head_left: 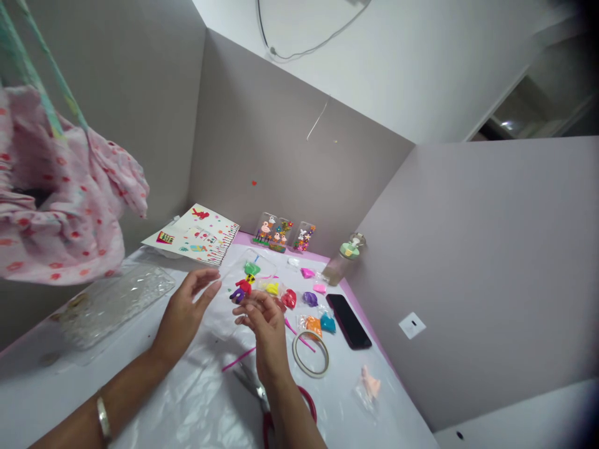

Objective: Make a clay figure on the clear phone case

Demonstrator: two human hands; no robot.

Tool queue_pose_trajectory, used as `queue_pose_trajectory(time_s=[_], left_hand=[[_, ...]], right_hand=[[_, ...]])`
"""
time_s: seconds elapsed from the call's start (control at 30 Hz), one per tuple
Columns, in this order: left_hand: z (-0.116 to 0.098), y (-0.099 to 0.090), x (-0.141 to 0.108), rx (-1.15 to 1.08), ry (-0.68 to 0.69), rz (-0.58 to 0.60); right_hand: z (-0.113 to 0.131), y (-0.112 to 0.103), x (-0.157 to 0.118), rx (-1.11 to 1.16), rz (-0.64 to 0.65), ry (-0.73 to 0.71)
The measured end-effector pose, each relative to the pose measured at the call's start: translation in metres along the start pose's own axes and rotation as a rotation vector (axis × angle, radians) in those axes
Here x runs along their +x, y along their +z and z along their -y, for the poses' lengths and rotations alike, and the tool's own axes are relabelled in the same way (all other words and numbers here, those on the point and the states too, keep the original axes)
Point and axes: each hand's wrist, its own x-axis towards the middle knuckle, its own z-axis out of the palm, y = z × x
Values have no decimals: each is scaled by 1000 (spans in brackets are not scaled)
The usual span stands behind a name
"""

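Observation:
My left hand (183,313) holds the near left edge of a clear plastic sheet (224,315) lifted off the table. A small clay figure (242,289) with a red body, purple legs and a yellow and black head sits on that sheet, under a green clay lump (251,269). My right hand (265,325) has its fingertips pinched together just below the figure; whether they hold a bit of clay I cannot tell. Small bags of coloured clay lie beyond: yellow (272,288), red (289,299), purple (309,299), orange (312,325), teal (328,322), pink (307,272).
A tape roll (311,354), red-handled scissors (266,399) and pink sticks (238,360) lie near my right wrist. A black phone (349,320), a bottle (345,259), a clear tray (115,302), a printed card (194,236) and decorated clear cases (272,232) stand around. Pink cloth (60,199) hangs left.

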Motion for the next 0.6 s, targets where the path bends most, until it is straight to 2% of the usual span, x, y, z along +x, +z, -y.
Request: queue_pose_trajectory(time_s=[0.13, 0.2, 0.4, 0.6], left_hand=[[1, 0, 6, -218, -230, 254], [1, 0, 7, -293, -287, 322], [2, -1, 6, -407, -373, 359], [2, -1, 5, -431, -396, 409]], right_hand=[[-2, -2, 3, -21, -50, -26], [-3, -5, 5, -26, -79, -27], [-6, -8, 10, -42, -97, -12], [-8, -10, 10, -63, -89, -19]])
